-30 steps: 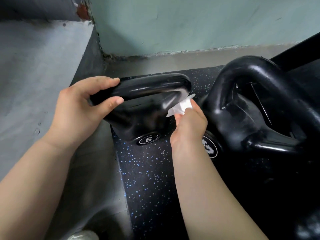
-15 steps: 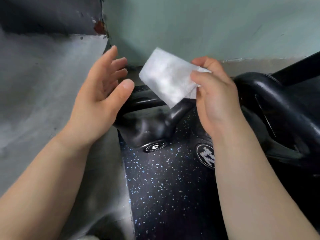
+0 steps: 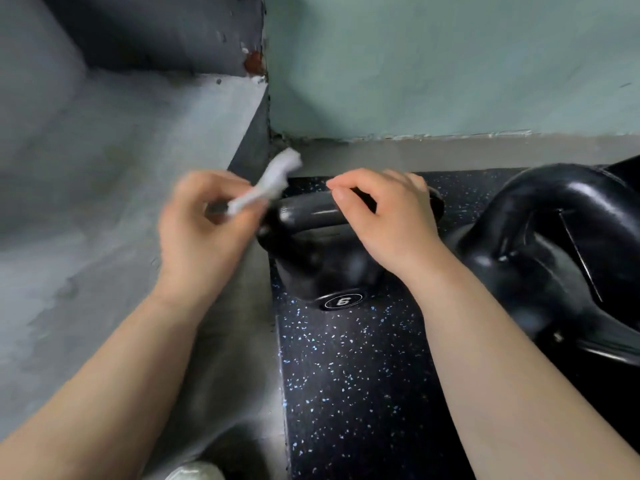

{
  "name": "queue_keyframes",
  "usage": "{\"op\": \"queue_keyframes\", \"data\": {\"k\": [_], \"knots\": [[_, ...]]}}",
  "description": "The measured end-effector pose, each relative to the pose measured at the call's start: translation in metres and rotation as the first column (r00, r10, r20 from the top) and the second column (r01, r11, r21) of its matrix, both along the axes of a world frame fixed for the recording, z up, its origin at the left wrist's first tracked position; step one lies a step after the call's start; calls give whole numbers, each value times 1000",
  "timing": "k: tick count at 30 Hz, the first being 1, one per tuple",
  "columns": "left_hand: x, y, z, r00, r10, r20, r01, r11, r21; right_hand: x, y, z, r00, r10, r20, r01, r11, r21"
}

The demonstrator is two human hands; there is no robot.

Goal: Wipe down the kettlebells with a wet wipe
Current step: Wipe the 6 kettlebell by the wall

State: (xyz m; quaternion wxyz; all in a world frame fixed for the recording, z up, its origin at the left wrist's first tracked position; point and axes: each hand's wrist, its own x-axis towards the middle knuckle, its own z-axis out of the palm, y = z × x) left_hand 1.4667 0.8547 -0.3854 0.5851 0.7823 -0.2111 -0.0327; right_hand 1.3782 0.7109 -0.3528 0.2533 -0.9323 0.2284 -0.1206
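A small black kettlebell marked 6 stands on the speckled mat, in the corner by the wall. My right hand lies over its handle with the fingers curled round the bar. Just left of the handle's end, my left hand pinches a crumpled white wet wipe; both are blurred by motion. To the right stands a larger black kettlebell, which neither hand touches.
The black speckled rubber mat runs toward me. A raised grey concrete ledge borders it on the left, and a pale green wall closes the back. A light shoe tip shows at the bottom edge.
The wipe passed from my right hand to my left and is now bunched up. My right hand dropped onto the small kettlebell's handle, which my left hand let go of earlier.
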Motion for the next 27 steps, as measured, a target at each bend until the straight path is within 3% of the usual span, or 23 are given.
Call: {"op": "queue_keyframes", "data": {"k": [2,4,12,14,17,19,22,24,27], "knots": [[-17,-7,-4,974,-226,10,226,974,-7,0,0,-2,999,-10,51,10,1000,-12],[-20,-8,-8,953,-301,32,301,953,-3,0,-1,-3,997,-4,73,5,1000,-5],[-20,-2,-30,967,-110,229,120,992,-34,-3,-3,-7,997,23,76,-22,1000,-10],[-19,0,-30,998,-50,34,54,990,-129,-3,-3,-8,997,13,77,-13,1000,-5],[-18,0,-38,960,-57,-274,2,981,-195,-4,-3,-8,997,3,75,-3,1000,-3],[-17,-1,-47,888,-54,-457,-50,976,-213,-4,-3,-8,997,1,71,-1,1000,1],[-21,-3,-58,705,-80,-705,-172,945,-279,-4,-2,-8,998,-2,65,2,1000,2],[-25,-6,-57,666,-31,-745,-245,935,-258,-4,-2,-7,998,-6,59,6,1000,8],[-27,-9,-36,794,75,-604,-311,903,-296,-5,-2,-8,999,-6,47,5,1000,19]]}}
